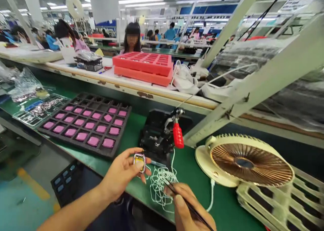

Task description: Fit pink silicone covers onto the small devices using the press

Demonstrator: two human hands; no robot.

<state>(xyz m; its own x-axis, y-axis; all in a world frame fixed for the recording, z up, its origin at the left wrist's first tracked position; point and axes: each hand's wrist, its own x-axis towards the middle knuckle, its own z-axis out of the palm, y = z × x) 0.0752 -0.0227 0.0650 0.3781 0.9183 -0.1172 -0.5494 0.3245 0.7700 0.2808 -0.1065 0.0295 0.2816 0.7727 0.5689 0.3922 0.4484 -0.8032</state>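
Observation:
My left hand [118, 173] holds a small smartwatch-like casing [139, 162] between thumb and fingers. The casing has a pale rim, a pinkish-purple edge and a yellow part inside; my thumb covers some of it. In my right hand [187, 207] is a pair of black tweezers [194, 210], tips pointing up and left. Those tips lie over a tangled heap of thin white cord [160, 187] on the green bench. Just beyond both hands stands a black clamp fixture [154, 136] with a red lever handle [178, 136].
A black compartment tray [118, 143] of pink-purple casings lies left. Small metallic parts [47, 106] sit behind it. On the right are a cream fan [250, 160] and a pale slotted rack [268, 204]. Red foam trays [144, 69] stand on the shelf; a slanted post [227, 106] crosses the right side.

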